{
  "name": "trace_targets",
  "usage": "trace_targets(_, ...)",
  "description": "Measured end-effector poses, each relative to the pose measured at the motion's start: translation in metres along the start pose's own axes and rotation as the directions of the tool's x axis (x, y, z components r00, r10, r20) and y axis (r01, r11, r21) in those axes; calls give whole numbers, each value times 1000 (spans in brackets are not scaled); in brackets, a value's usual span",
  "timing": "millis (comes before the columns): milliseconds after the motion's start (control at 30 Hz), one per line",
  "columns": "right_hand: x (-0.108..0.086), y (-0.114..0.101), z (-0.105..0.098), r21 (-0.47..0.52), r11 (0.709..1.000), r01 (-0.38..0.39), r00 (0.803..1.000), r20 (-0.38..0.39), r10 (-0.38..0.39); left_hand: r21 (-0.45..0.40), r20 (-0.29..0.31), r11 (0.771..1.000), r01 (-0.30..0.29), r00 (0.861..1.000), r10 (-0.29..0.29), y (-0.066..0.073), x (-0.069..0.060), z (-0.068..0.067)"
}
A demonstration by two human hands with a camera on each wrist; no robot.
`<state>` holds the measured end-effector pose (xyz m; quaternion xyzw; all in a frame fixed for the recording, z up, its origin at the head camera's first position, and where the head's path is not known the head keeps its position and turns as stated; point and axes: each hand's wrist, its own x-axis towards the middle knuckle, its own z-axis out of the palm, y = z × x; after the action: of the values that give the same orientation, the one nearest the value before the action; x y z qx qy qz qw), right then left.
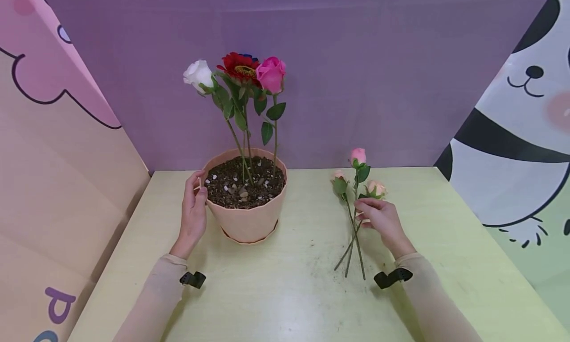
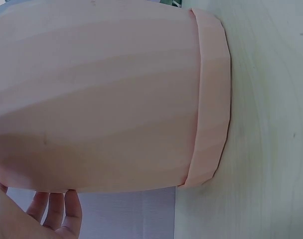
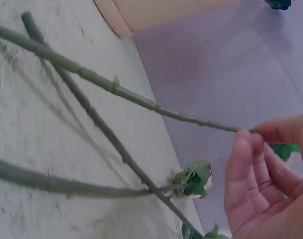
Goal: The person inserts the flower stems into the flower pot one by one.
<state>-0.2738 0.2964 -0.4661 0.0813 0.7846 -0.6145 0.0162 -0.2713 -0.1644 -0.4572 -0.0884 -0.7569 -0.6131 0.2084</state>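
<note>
In the head view, the left hand point(image 1: 193, 216) rests, fingers relaxed, against the pot point(image 1: 247, 220) on the table point(image 1: 294, 292); the right hand point(image 1: 382, 220) pinches a pink rose point(image 1: 358, 157) right of the pot, beside two pale roses point(image 1: 376, 187). The left wrist view shows fingertips point(image 2: 71, 196) touching the pot's side. In the right wrist view, thumb and finger clamp one stem point(image 3: 159, 108).

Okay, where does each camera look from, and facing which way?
Head: worn on the head, facing forward and down at the pot and unpotted roses; shows left grip, right grip and both sleeves.
Left wrist: on that wrist, facing the pot's outer side, picture turned sideways; left grip's fingers show low left.
Right wrist: on that wrist, facing along rose stems toward purple backdrop; right grip shows lower right.
Head and right wrist share the pinched stem.
</note>
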Motion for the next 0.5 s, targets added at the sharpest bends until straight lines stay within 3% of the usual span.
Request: trace_targets(500, -5, -11, 15, 190, 971, 144, 989, -6, -146, 16, -8, 1000, 11, 1000, -11, 1, 0, 0)
